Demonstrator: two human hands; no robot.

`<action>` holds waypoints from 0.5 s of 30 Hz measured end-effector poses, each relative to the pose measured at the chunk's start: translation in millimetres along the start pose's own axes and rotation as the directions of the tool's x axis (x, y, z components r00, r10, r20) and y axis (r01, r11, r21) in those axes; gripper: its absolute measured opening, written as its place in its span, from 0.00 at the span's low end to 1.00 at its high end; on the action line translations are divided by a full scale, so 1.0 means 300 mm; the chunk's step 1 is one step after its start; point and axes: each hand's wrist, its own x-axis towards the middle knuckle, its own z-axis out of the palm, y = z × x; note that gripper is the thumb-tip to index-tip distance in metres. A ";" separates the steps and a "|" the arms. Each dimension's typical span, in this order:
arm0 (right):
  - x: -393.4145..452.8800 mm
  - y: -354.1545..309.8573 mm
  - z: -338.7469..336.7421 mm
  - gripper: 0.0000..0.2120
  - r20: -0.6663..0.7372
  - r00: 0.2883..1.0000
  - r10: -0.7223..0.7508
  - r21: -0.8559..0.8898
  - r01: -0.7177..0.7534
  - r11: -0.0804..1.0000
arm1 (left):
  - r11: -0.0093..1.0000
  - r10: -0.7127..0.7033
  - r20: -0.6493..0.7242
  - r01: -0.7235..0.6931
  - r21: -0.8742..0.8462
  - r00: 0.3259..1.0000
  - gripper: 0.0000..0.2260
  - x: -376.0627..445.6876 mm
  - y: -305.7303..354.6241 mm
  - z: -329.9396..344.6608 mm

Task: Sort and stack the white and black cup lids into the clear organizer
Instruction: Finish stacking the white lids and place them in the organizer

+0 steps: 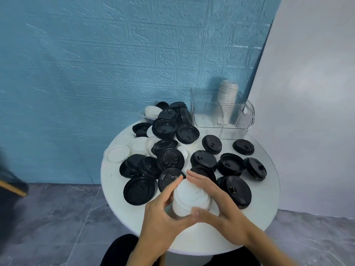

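Now, organizer: your clear organizer stands at the far right edge of the table, against the blue wall.
Organizer contents: a leaning stack of white lids fills its right compartment and rises above the rim; the left compartment shows only its ribbed walls, as far as you can see through the plastic.
Second container: a low clear tray sits at the far left of the pile, with a few white lids lying in it.
Loose black lids: black lids lie scattered and heaped over most of the table, some dome up, some hollow side up.
Loose white lids: flat white ones lie at the left of the pile, partly under black ones.
Held stack: a short stack of white lids sits between your two hands, near the front of the table, well apart from the organizer.
Left hand: your left hand curls round the stack's left side, thumb toward its near end.
Right hand: your right hand cups the stack's right side, fingers fairly straight along it, thumb meeting the left thumb at the near end.
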 end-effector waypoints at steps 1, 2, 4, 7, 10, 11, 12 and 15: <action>-0.002 0.001 -0.005 0.27 0.014 1.000 0.016 0.004 -0.016 1.000 | 1.000 0.009 0.003 -0.009 0.013 1.000 0.40 0.002 0.000 -0.001; -0.005 0.001 -0.012 0.27 0.027 0.999 0.038 0.008 -0.038 0.999 | 0.999 0.017 0.005 -0.017 0.029 1.000 0.41 0.004 0.003 0.000; -0.011 0.002 -0.023 0.27 0.044 0.997 0.071 -0.006 -0.071 0.997 | 0.998 0.042 0.002 -0.042 0.054 0.999 0.42 0.007 0.007 0.001; -0.013 -0.007 -0.030 0.27 0.054 0.995 0.090 -0.088 -0.085 0.993 | 0.994 0.071 0.001 -0.071 0.081 0.997 0.39 0.009 0.010 0.000; -0.015 -0.008 -0.042 0.26 0.060 0.994 0.087 -0.176 -0.075 0.981 | 0.988 0.100 0.009 -0.101 0.113 0.995 0.35 0.005 0.018 0.001; -0.015 -0.006 -0.048 0.26 0.070 0.994 0.084 -0.188 -0.070 0.980 | 0.986 0.113 0.008 -0.113 0.122 0.994 0.34 0.003 0.021 0.002; -0.009 -0.004 -0.057 0.25 0.076 0.994 0.077 -0.197 -0.061 0.979 | 0.984 0.127 0.005 -0.126 0.129 0.992 0.33 0.003 0.023 0.002; 0.038 0.009 -0.105 0.23 -0.050 0.998 0.047 -0.174 -0.055 0.983 | 0.979 0.154 -0.009 -0.151 0.134 0.988 0.30 0.005 0.024 0.002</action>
